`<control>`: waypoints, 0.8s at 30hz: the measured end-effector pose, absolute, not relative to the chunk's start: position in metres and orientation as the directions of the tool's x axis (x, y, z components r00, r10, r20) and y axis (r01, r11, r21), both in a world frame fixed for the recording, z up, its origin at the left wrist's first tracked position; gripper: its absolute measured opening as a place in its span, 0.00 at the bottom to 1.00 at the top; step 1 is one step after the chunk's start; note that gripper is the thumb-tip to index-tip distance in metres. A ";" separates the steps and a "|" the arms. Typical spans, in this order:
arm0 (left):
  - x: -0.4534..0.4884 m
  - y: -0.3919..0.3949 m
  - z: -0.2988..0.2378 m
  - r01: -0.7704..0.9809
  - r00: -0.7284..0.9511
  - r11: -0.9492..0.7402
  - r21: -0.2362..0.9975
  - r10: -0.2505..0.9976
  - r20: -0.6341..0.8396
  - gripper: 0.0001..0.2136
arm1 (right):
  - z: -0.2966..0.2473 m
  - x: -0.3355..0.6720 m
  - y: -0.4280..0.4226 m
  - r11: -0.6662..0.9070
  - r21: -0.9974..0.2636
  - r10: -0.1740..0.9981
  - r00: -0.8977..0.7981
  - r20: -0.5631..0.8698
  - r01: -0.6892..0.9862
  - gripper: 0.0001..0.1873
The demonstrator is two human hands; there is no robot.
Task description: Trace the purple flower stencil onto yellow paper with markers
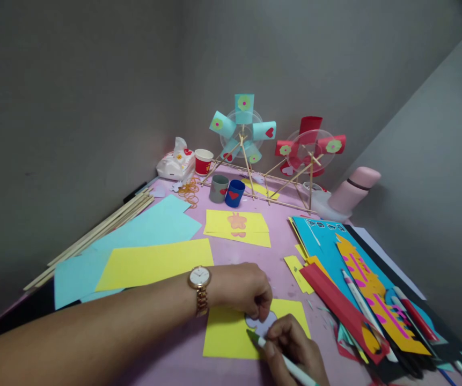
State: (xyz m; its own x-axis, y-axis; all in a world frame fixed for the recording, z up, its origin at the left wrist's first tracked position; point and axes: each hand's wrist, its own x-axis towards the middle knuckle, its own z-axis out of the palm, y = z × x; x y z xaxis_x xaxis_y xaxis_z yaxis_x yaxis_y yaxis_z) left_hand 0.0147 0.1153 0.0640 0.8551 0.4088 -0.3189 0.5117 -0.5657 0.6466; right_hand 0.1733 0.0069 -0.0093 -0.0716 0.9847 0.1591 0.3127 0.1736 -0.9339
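Observation:
My left hand [247,289], with a watch [199,284] on its wrist, has its fingers curled and pressed down on a lilac paper cutout [261,324] with a scalloped edge. The cutout lies flat on a yellow paper sheet [222,340] close to me. Gripped in my right hand [297,346] is a green felt-tip marker [291,367], its tip on the yellow sheet beside the cutout's lower left edge. Part of the cutout is hidden behind my fingers. Further back lies yellow paper [214,222] with an orange flower-like drawing.
Two wheel models on sticks, one light blue [242,131] and one red [311,150], stand at the back. Blue and yellow sheets [158,262] and wooden sticks [105,225] lie left. Coloured paper [321,241] and markers [365,300] are at right, with a pink bottle [353,190] behind.

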 end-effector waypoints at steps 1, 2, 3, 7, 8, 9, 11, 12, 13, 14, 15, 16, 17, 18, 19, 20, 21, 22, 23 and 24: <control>0.015 0.116 0.063 0.504 0.859 -0.568 0.651 0.407 -0.310 0.07 | -0.010 0.173 0.007 0.186 -0.930 0.982 -0.075 0.171 0.317 0.09; 0.014 0.116 0.061 0.495 0.863 -0.571 0.655 0.407 -0.298 0.07 | -0.011 0.173 0.007 0.194 -0.927 0.981 -0.076 0.179 0.323 0.08; 0.014 0.116 0.060 0.487 0.867 -0.573 0.659 0.407 -0.286 0.07 | -0.012 0.173 0.008 0.198 -0.923 0.980 -0.073 0.184 0.332 0.07; 0.015 0.115 0.057 0.465 0.877 -0.584 0.665 0.407 -0.256 0.07 | -0.018 0.176 0.009 0.187 -0.911 0.982 -0.055 0.180 0.367 0.06; 0.015 0.115 0.057 0.465 0.877 -0.586 0.664 0.405 -0.258 0.07 | -0.019 0.176 0.009 0.183 -0.909 0.983 -0.053 0.176 0.374 0.06; 0.015 0.115 0.058 0.467 0.877 -0.587 0.661 0.403 -0.262 0.07 | -0.020 0.176 0.010 0.181 -0.907 0.983 -0.055 0.173 0.379 0.07; 0.015 0.115 0.060 0.471 0.876 -0.589 0.656 0.400 -0.270 0.06 | -0.021 0.176 0.010 0.184 -0.902 0.983 -0.057 0.175 0.390 0.08; 0.015 0.115 0.061 0.473 0.876 -0.590 0.654 0.398 -0.274 0.06 | -0.021 0.175 0.010 0.189 -0.899 0.982 -0.058 0.181 0.395 0.08; 0.015 0.115 0.063 0.473 0.876 -0.591 0.654 0.397 -0.275 0.06 | -0.021 0.175 0.010 0.195 -0.895 0.980 -0.059 0.188 0.400 0.08; 0.015 0.115 0.064 0.473 0.876 -0.591 0.654 0.395 -0.276 0.06 | -0.020 0.174 0.011 0.202 -0.892 0.979 -0.061 0.194 0.405 0.09; 0.015 0.116 0.064 0.472 0.876 -0.590 0.655 0.394 -0.277 0.06 | -0.019 0.174 0.011 0.207 -0.888 0.978 -0.063 0.199 0.410 0.09; 0.015 0.116 0.065 0.472 0.877 -0.590 0.655 0.392 -0.278 0.06 | -0.019 0.174 0.011 0.211 -0.885 0.977 -0.066 0.202 0.414 0.09; 0.015 0.116 0.065 0.471 0.877 -0.590 0.655 0.390 -0.280 0.06 | -0.018 0.173 0.011 0.212 -0.883 0.977 -0.070 0.202 0.419 0.09; 0.015 0.117 0.064 0.471 0.878 -0.591 0.655 0.389 -0.281 0.06 | -0.017 0.173 0.012 0.210 -0.881 0.977 -0.071 0.199 0.424 0.09; 0.015 0.117 0.064 0.471 0.878 -0.591 0.654 0.388 -0.281 0.06 | -0.016 0.173 0.012 0.209 -0.879 0.978 -0.071 0.197 0.429 0.09; 0.015 0.117 0.064 0.471 0.878 -0.592 0.654 0.389 -0.281 0.06 | -0.016 0.172 0.012 0.207 -0.876 0.978 -0.071 0.195 0.435 0.10; 0.015 0.117 0.063 0.471 0.877 -0.592 0.654 0.390 -0.279 0.06 | -0.016 0.172 0.012 0.204 -0.874 0.979 -0.071 0.193 0.441 0.10; 0.015 0.116 0.062 0.471 0.877 -0.592 0.654 0.393 -0.277 0.06 | -0.015 0.172 0.012 0.203 -0.872 0.979 -0.072 0.191 0.445 0.10; 0.015 0.116 0.062 0.471 0.877 -0.591 0.654 0.396 -0.273 0.06 | -0.015 0.172 0.012 0.201 -0.871 0.979 -0.072 0.189 0.448 0.10; 0.015 0.116 0.061 0.471 0.876 -0.591 0.655 0.400 -0.269 0.06 | -0.015 0.171 0.012 0.201 -0.871 0.979 -0.073 0.188 0.449 0.10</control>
State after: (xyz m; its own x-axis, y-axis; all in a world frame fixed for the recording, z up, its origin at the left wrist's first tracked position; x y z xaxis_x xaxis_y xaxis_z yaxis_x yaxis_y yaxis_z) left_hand 0.0152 0.1158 0.0608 0.8760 0.4001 -0.2693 0.4711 -0.5905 0.6552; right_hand 0.1714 0.0120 -0.0149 -0.0733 0.9794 0.1879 0.4491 0.2006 -0.8706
